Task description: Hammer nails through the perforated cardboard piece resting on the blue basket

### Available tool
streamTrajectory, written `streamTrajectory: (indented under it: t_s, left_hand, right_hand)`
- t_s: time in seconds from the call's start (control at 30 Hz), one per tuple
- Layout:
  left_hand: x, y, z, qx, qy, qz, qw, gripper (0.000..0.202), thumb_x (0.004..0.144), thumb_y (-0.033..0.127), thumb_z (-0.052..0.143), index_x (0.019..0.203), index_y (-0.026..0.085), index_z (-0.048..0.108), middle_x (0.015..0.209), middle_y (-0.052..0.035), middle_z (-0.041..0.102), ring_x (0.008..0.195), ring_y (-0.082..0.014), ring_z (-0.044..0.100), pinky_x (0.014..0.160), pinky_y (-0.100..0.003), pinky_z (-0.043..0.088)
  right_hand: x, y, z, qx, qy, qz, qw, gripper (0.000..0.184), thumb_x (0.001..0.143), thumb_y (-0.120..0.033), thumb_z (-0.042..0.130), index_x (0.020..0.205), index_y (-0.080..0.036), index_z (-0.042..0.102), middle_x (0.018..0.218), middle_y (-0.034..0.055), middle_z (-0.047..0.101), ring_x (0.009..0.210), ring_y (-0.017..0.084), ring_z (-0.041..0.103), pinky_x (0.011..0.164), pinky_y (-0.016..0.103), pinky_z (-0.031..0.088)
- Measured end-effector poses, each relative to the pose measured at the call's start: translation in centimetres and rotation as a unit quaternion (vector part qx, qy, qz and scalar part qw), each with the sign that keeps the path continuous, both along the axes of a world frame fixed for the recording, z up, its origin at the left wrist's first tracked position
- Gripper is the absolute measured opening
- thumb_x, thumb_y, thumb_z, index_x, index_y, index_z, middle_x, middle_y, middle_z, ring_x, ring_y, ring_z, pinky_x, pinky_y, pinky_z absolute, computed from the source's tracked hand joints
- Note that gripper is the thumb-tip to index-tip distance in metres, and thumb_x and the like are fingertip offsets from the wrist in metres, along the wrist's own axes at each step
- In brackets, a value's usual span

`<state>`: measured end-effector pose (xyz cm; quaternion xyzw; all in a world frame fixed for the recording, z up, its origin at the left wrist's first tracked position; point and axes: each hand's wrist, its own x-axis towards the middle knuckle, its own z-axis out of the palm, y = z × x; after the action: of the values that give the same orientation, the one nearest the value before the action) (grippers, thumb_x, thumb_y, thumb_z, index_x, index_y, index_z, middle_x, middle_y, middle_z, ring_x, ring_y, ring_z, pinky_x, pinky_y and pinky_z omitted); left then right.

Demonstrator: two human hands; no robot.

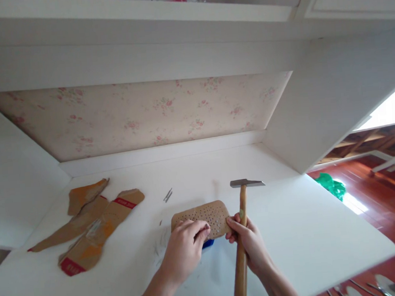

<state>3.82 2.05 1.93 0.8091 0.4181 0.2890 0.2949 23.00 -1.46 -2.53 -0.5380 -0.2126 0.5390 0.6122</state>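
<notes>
Just one hammer (241, 217) in right hand (247, 240), one cardboard pad (203, 218) under left hand (185, 249)

Left hand (186, 245) pressing studded cardboard pad (203, 217), right hand (247, 240) gripping upright hammer (242, 235), cardboard scraps (90, 225) on white table (310, 230)

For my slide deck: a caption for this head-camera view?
Left hand steadies studded cardboard piece; right hand grips wooden-handled hammer.

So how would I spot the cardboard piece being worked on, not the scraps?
On the white desk, look near the front edge, where the left hand presses a piece flat beside the hammer. That perforated cardboard piece is rounded and dotted with rows of small holes, unlike the plain torn scraps farther left.
</notes>
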Motion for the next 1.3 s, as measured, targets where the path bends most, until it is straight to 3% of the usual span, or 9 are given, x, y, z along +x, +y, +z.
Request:
streamTrajectory:
  t_s: [0.57,0.93,1.3]
  left_hand:
    - [0.28,-0.58,-0.69,0.084,0.048,0.004,0.995,0.014,0.096,0.018,0.055,0.092,0.025,0.066,0.082,0.0017,0.072,0.078,-0.0196,0.065,0.076,-0.034,0.044]
    - [0.16,-0.11,-0.37,0.023,0.007,0.008,1.000,0.011,0.095,0.023,0.058,0.089,0.026,0.068,0.085,0.0018,0.074,0.080,-0.0172,0.067,0.078,-0.029,0.048]
    - [0.41,-0.09,-0.14,0.030,0.020,0.014,0.999,0.011,0.093,0.021,0.061,0.089,0.026,0.070,0.084,0.0016,0.075,0.080,-0.0193,0.067,0.078,-0.031,0.047]
  right_hand:
    - [0.04,-0.02,0.24,-0.010,-0.001,-0.002,1.000,0.038,0.071,-0.037,0.083,0.074,-0.023,0.048,0.050,-0.0056,0.060,0.042,0.010,0.053,0.042,0.019,0.041]
    - [-0.08,0.08,0.54,-0.016,-0.003,-0.002,1.000,0.038,0.070,-0.036,0.083,0.074,-0.023,0.048,0.049,-0.0059,0.059,0.042,0.009,0.052,0.041,0.018,0.041]
    - [-0.16,0.08,0.69,-0.013,-0.002,-0.004,1.000,0.038,0.070,-0.037,0.083,0.074,-0.023,0.049,0.049,-0.0054,0.059,0.042,0.009,0.052,0.041,0.018,0.040]
